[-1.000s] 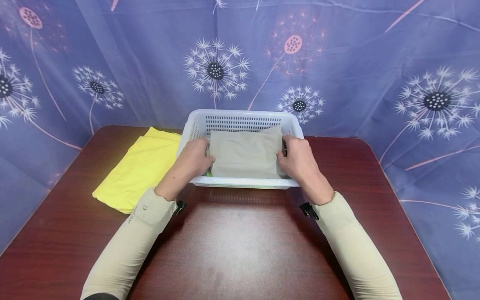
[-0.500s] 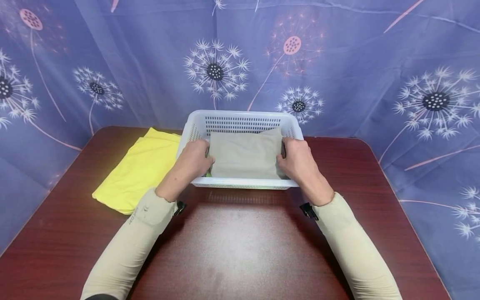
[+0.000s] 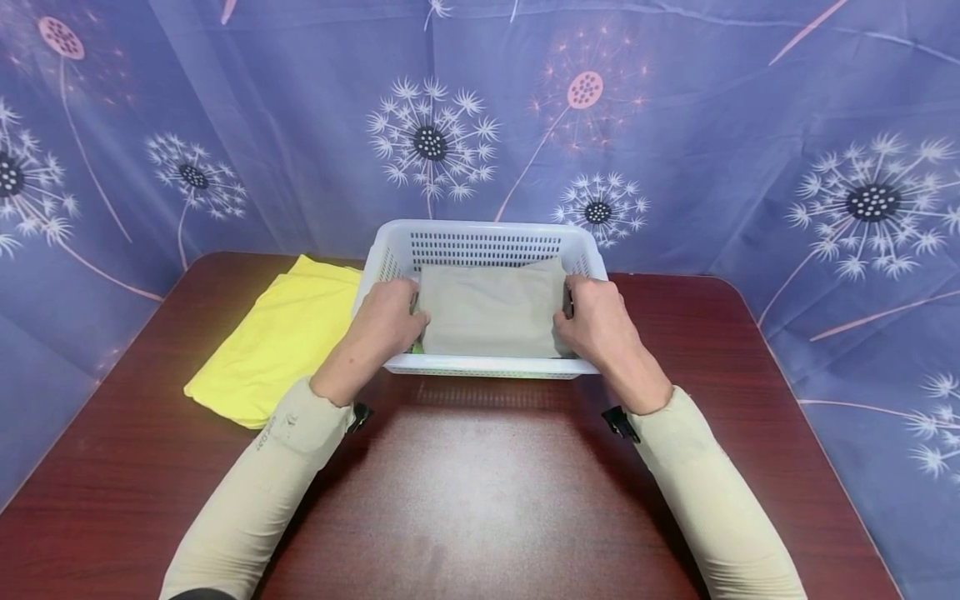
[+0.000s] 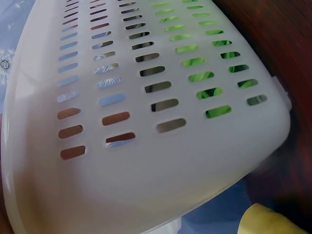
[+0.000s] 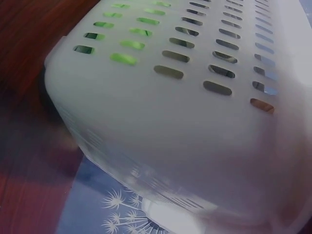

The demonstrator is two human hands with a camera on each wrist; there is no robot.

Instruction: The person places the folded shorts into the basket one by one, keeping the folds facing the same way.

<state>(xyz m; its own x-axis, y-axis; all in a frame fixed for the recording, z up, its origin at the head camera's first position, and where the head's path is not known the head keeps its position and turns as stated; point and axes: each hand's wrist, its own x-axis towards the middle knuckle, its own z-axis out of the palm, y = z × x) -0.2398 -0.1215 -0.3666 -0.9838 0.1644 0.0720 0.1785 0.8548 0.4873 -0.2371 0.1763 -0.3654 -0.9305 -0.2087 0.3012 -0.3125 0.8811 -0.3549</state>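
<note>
A folded grey-beige cloth, like a folded garment, lies in a white plastic basket with slotted walls. My left hand reaches over the left rim and grips the cloth's left end, thumb towards me. At the opposite end my right hand grips the cloth in the same way. The fingertips of both hands are mostly hidden in the basket. Something bright green peeks out beneath the cloth. Both wrist views show mainly the outside of the basket, with green cloth behind its slots.
Left of the basket a folded yellow cloth lies flat on the dark red wooden table. Behind the table hangs a blue curtain with a dandelion print. The basket stands near the table's back edge.
Almost nothing differs. Both hands keep their places at the ends of the grey cloth, and the cloth's raised back-right corner shifts very slightly.
</note>
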